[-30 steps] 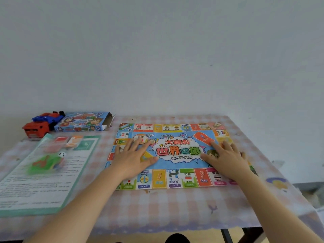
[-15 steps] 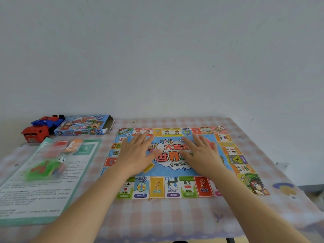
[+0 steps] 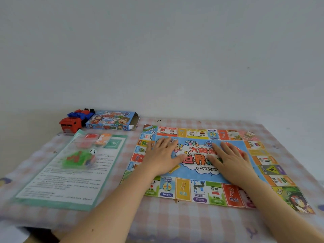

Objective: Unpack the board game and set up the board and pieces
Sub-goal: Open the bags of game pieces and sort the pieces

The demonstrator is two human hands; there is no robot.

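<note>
The colourful game board (image 3: 198, 190) lies unfolded and flat on the checked tablecloth. My left hand (image 3: 162, 157) presses palm down on the board's left middle, fingers straight. My right hand (image 3: 231, 159) presses flat on the board's centre right, fingers spread. A clear bag of green and red pieces with a white die (image 3: 79, 157) rests on the green-edged rules sheet (image 3: 70, 179) to the left. Small orange and red cards (image 3: 95, 139) lie at the sheet's far end. The opened blue game box (image 3: 112, 121) lies at the back.
A red and blue toy truck (image 3: 75, 120) stands at the back left, beside the box. The table (image 3: 175, 223) ends close to me at the front and drops off at the right. A plain wall rises right behind it.
Both hands slid along the board: first the right hand moved from the right part toward the centre, and both kept pressing flat. The head camera shifted, so the board now sits further right.
</note>
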